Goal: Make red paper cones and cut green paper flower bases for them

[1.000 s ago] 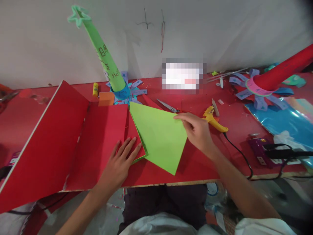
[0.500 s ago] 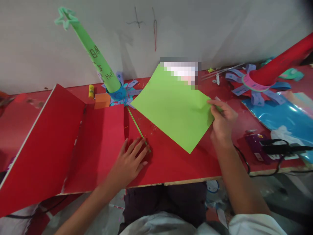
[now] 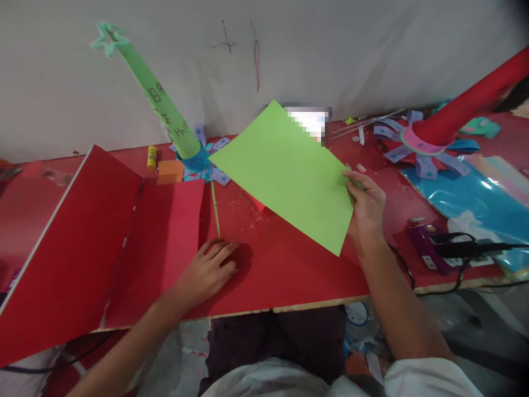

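Observation:
My right hand (image 3: 366,201) pinches the right corner of a light green paper sheet (image 3: 285,171), which is tilted above the red table (image 3: 268,275). My left hand (image 3: 210,270) rests on the table with its fingers apart and slightly bent, at the lower end of a thin green strip (image 3: 215,209). Left of that hand stands an open red folder-like board (image 3: 78,242) with a red sheet (image 3: 165,231) on its flat side. A bit of red paper (image 3: 258,204) shows under the green sheet's lower edge.
A green paper cone (image 3: 159,99) with a star top stands behind, beside a glue stick (image 3: 152,157) and orange paper (image 3: 170,171). At right are a red cone (image 3: 471,102), a blue plastic packet (image 3: 487,193), a purple box (image 3: 427,248) and black cables (image 3: 458,278).
The green sheet has turned slightly and shifted, baring some red paper beneath. My left hand has slid left, and the thin green strip has swung to nearly upright in the view.

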`<state>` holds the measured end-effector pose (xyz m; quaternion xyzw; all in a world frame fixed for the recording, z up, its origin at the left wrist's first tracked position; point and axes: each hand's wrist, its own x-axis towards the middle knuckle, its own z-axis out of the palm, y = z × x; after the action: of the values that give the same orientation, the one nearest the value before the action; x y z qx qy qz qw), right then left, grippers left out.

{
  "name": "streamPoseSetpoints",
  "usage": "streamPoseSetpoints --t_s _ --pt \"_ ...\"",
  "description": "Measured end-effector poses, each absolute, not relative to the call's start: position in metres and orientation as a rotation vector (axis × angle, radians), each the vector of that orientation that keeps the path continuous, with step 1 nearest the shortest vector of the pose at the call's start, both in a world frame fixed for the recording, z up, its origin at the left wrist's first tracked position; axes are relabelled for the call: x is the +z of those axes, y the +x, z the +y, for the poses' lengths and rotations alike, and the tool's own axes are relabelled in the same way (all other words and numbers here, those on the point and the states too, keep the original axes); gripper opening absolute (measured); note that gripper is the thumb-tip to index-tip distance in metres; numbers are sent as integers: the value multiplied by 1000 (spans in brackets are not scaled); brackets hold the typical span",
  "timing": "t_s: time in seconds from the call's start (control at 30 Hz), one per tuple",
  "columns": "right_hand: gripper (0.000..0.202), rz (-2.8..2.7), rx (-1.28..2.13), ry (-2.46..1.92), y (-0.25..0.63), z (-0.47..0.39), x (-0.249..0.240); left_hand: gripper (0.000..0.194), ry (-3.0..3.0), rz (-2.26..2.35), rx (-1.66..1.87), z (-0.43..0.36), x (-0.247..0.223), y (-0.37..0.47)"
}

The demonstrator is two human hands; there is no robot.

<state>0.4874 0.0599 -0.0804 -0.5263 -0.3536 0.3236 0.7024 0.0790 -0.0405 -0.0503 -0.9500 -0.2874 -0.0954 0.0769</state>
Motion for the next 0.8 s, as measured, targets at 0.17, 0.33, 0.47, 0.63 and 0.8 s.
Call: streamPoseSetpoints --t_s 0.17,0.33,0.47,0.63,0.8 --pt "19 -769 759 -1168 488 56 -79 24 -2807 -839 -266 -48 -49 46" --pt "29 -609 888 -1153 495 57 -82 23 -2785 -824 -194 -46 -44 29" --pt "33 -586 915 -1175 500 61 -84 20 -2815 -793 -266 -37 -36 50" --pt "24 -804 936 -1219 506 65 -87 32 -2792 -716 -354 -12 -24 115" --pt "27 -813 938 -1210 509 67 -94 31 -2752 -1140 -370 32 -33 167"
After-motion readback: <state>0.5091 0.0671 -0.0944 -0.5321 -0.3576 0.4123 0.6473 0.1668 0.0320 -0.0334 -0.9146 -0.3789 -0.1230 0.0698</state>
